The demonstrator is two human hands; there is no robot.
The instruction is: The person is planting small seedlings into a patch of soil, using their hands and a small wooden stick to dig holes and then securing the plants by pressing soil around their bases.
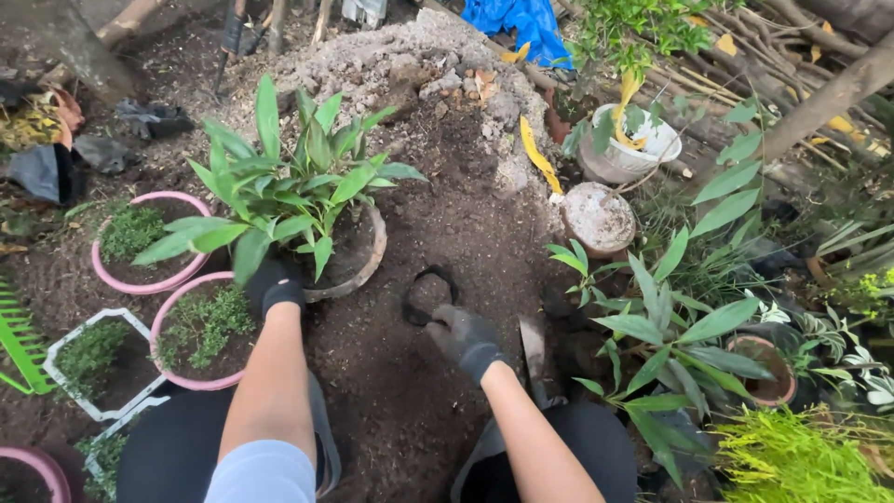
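Head view: left hand grips leafy potted plant, right hand pinches black bag; best hold bag mouth wide on soil.

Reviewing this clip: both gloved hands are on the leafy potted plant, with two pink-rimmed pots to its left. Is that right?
Not quite. Only the left hand is at the leafy potted plant. The right hand rests on the soil by a small black pot, as the head view shows. The pink-rimmed pots are correct.

Left hand fingers hidden under leafy plant; green rake cut off.
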